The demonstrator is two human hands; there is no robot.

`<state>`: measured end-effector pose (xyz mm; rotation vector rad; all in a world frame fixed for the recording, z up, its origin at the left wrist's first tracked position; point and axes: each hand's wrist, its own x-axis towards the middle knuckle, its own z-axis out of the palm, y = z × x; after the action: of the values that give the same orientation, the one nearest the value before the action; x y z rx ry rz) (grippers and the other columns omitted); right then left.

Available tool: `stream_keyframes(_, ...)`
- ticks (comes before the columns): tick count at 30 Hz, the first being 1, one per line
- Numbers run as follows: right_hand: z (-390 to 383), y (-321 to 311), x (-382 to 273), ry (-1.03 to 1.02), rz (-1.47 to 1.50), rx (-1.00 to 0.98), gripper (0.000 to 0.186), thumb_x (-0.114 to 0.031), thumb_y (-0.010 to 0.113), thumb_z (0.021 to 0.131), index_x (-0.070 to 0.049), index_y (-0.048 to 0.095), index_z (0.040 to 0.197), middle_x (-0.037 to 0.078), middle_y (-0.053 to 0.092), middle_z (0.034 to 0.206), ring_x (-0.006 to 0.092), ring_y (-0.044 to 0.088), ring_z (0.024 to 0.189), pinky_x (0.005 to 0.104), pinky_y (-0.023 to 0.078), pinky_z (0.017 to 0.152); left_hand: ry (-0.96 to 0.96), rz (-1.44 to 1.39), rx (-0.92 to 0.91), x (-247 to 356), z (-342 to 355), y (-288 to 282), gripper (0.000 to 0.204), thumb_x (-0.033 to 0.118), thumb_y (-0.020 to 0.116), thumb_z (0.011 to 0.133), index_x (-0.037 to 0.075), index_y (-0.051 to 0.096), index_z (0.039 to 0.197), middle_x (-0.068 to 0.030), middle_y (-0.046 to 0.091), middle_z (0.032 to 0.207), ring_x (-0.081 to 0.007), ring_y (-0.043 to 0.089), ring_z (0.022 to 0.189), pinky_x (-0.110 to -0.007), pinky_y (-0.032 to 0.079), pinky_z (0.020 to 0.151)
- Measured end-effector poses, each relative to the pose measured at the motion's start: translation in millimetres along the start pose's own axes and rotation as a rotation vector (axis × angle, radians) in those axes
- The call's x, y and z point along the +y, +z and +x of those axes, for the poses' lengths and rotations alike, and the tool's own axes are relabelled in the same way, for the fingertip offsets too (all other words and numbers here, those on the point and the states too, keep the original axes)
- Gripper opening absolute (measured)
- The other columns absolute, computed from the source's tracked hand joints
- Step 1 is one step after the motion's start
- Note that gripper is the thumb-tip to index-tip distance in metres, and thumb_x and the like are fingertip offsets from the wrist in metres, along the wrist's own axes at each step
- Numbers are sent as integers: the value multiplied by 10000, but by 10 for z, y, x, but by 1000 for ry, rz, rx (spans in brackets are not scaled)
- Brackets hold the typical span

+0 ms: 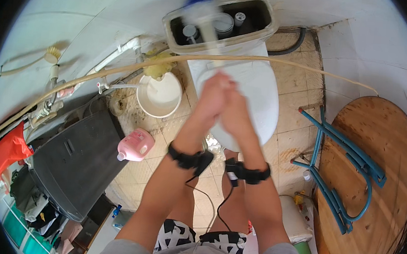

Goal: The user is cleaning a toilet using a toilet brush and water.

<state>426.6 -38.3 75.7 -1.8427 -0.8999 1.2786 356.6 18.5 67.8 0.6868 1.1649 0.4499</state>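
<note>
The long pale tube point(207, 28) stands blurred in the open toilet tank point(266, 23), whose lid is off. Both hands, left hand point(214, 94) and right hand point(234, 108), are pressed together over the white toilet seat point(264, 91); fingers clenched, apparently gripping nothing.

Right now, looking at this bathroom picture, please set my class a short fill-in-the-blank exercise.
1. The left hand and right hand are pressed ____ above the toilet.
2. The cistern has no ____ on it.
3. The pink bottle lies on the ____.
4. The round wooden tabletop has ____ folding legs.

Missing words: together; lid; floor; blue
</note>
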Motion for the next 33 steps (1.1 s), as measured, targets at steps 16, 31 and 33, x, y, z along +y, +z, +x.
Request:
stream_keyframes(16, -589, 1476, 50, -48, -23, -30, 410, -54, 395, 912, 52, 435, 1306, 320, 632, 909, 490, 612, 891, 480, 500, 809, -127, -192, 217, -367, -597, -1338, 391, 391, 362, 1022, 82, 465, 806, -86, 567, 753, -179, 542, 657, -319, 488, 653)
stream_keyframes(31, -1955, 884, 939, 645, 530, 280, 272, -304, 414, 1021, -70, 527, 940, -14, 413, 552, 92, 397, 411, 240, 350, 374, -393, 121, -166, -1435, -1023, -873, 367, 295, 492, 986, -14, 577, 1166, -114, 669, 970, -172, 627, 777, -285, 542, 670)
stream_keyframes(33, -2295, 786, 1040, 683, 542, 368, 270, -306, 418, 1020, -92, 485, 869, -32, 370, 543, 66, 351, 403, 228, 300, 358, -455, 58, -11, -1982, -929, -1156, 314, 210, 524, 954, -12, 566, 1173, -111, 635, 998, -183, 621, 809, -298, 535, 670)
